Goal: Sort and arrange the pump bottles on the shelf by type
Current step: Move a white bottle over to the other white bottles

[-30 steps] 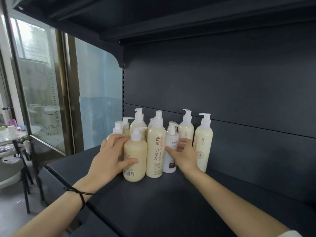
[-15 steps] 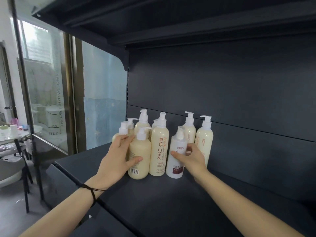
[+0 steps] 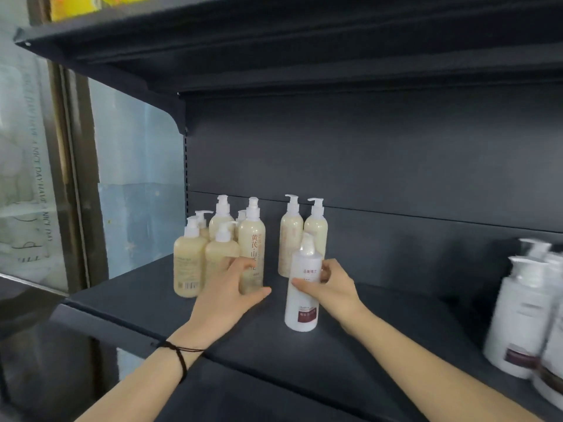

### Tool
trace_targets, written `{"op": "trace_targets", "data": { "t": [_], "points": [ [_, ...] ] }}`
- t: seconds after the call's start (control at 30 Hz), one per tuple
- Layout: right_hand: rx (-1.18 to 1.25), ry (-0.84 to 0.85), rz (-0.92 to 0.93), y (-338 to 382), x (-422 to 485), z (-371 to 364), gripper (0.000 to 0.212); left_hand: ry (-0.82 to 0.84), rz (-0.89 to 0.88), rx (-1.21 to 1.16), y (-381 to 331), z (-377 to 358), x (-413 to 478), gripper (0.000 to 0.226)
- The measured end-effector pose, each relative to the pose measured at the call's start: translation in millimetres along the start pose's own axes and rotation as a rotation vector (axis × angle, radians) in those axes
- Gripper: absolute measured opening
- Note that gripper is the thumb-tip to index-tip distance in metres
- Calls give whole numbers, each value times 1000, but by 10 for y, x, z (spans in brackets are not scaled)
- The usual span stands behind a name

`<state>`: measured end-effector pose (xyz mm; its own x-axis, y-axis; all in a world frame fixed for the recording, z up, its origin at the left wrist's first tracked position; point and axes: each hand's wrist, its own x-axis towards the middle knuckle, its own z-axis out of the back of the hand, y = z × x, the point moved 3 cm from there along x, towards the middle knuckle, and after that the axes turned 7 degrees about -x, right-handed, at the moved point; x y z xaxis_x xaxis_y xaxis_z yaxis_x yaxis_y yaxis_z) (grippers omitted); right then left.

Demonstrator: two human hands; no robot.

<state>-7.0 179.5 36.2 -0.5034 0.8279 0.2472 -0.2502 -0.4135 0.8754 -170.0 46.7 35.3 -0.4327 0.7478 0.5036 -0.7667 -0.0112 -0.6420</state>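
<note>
STEP: your right hand fingers clasp the white bottle | left hand open against cream bottles | NEXT: carry it rightward to white group.

The dark shelf carries cream pump bottles at left, white pump bottles at right (blurred)
</note>
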Motion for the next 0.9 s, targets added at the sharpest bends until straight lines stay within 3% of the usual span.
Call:
{"op": "trace_targets", "data": {
  "t": [0.07, 0.17, 0.43, 0.9],
  "points": [
    [-14, -3, -7, 3, -214, 122, 45, 178, 35, -183, -127, -231, -102, 46],
    [-13, -3, -20, -21, -497, 312, 50, 331, 54, -270, -301, -524, -251, 55],
    [-62, -25, 10, -53, -1027, 802, 51, 445, 23, -408, -843, -915, -531, 46],
    [-195, -274, -85, -474, -1845, 2225, 50, 482, 70, -697, -2160, -1935, -1131, 45]
  ]
}}
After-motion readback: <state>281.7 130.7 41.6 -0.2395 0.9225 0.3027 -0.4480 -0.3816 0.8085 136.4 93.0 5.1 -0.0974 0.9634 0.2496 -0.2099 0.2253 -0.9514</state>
